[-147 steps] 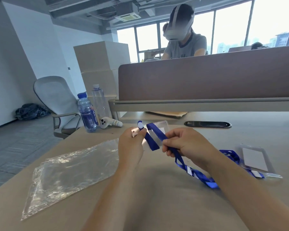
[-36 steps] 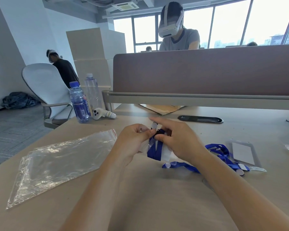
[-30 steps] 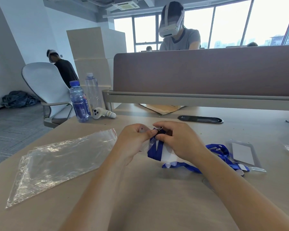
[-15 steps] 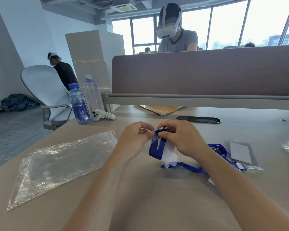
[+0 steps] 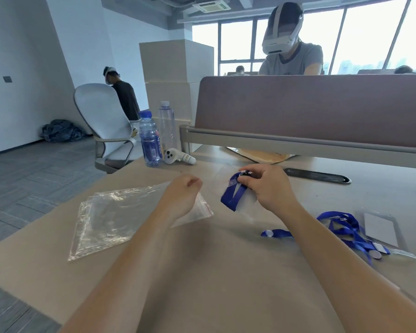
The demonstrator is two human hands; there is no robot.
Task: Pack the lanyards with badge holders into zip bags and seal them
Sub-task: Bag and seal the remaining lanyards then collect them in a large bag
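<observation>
My right hand (image 5: 268, 188) pinches the top of a clear badge holder with a blue lanyard (image 5: 233, 194) wound round it, holding it just above the table. My left hand (image 5: 181, 195) has come off it and hovers with loosely curled fingers over the corner of a clear zip bag (image 5: 120, 217) with a red seal strip, lying flat at the left. A second blue lanyard (image 5: 344, 227) with its badge holder (image 5: 380, 229) lies on the table at the right.
Two water bottles (image 5: 150, 138) and a white controller (image 5: 178, 157) stand at the far left edge of the table (image 5: 226, 272). A brown desk divider (image 5: 310, 109) closes the far side, with a black cable slot (image 5: 317, 175) before it. A person with a headset sits behind it.
My left hand has let go of the wound lanyard and moved left over the zip bag. My right hand now holds the bundle alone.
</observation>
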